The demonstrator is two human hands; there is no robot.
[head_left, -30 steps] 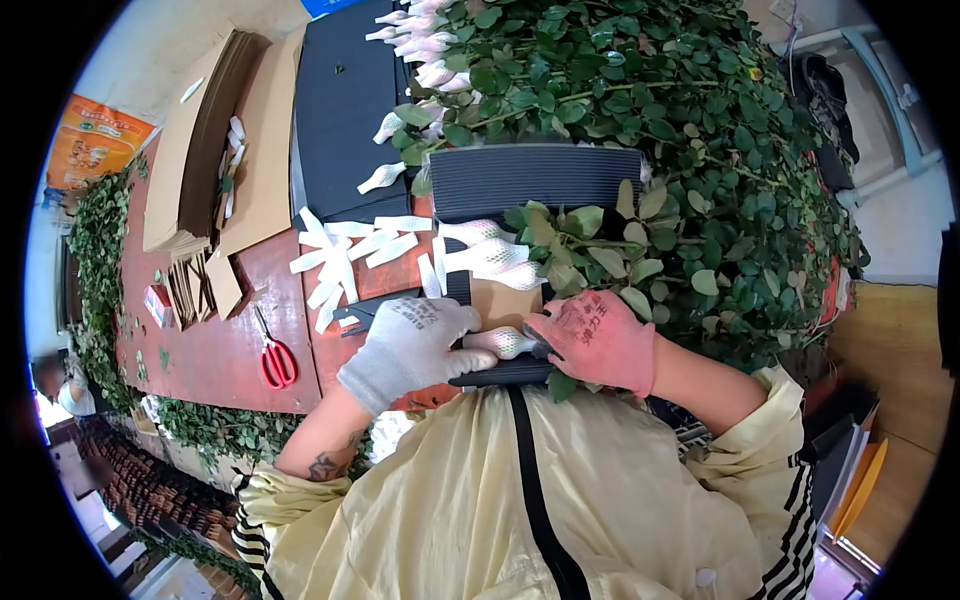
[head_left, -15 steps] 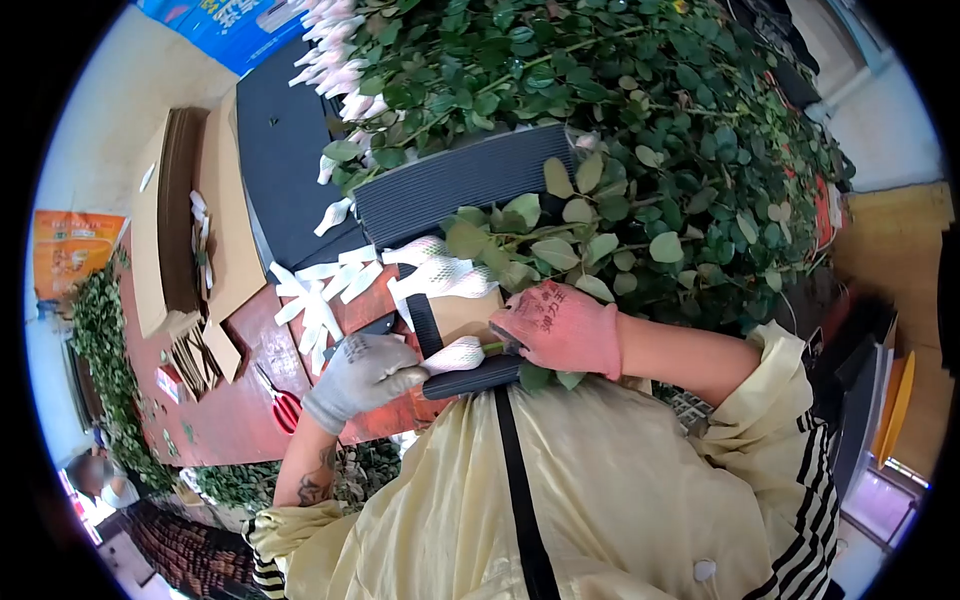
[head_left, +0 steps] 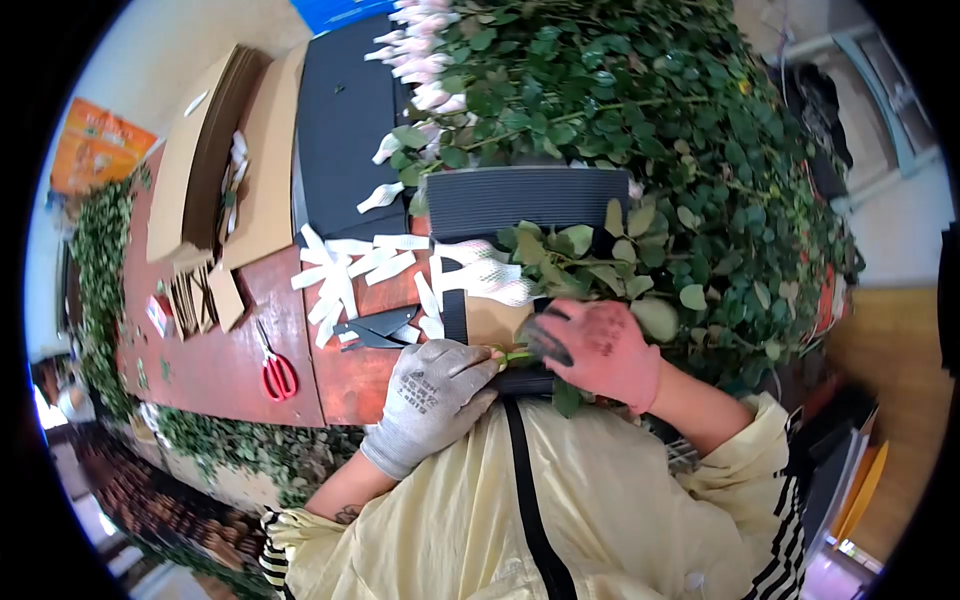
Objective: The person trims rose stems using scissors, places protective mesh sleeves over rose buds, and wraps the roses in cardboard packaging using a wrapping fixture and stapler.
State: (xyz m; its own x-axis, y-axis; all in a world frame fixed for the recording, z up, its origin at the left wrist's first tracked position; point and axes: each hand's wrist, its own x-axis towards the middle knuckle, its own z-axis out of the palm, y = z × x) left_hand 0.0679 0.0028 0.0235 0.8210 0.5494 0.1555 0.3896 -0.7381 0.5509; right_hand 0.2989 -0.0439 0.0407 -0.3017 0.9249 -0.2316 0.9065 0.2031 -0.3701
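Observation:
My left hand (head_left: 430,405), in a grey glove, is closed around the head of a rose, whose net sleeve the fingers hide. The rose's green stem (head_left: 516,356) shows between my hands. My right hand (head_left: 598,352), in a pink glove with dark fingertips, is closed at the stem, its fingers slightly blurred. Just beyond lie roses in white-pink foam nets (head_left: 490,272) on a brown cardboard piece (head_left: 496,322). A black corrugated sheet (head_left: 525,205) stands behind them, with rose leaves (head_left: 570,262) to its right.
Loose white foam sleeves (head_left: 345,275) and a black tool (head_left: 380,328) lie left of the cardboard. Red-handled scissors (head_left: 278,377) rest on the red table (head_left: 220,362). Cardboard stacks (head_left: 205,165) stand farther left. A large pile of leafy rose stems (head_left: 640,110) covers the back right.
My left hand has moved right and closed over the netted rose head, which was visible beside it before. My right hand stays by the stem, with its fingers shifted. The camera view has turned.

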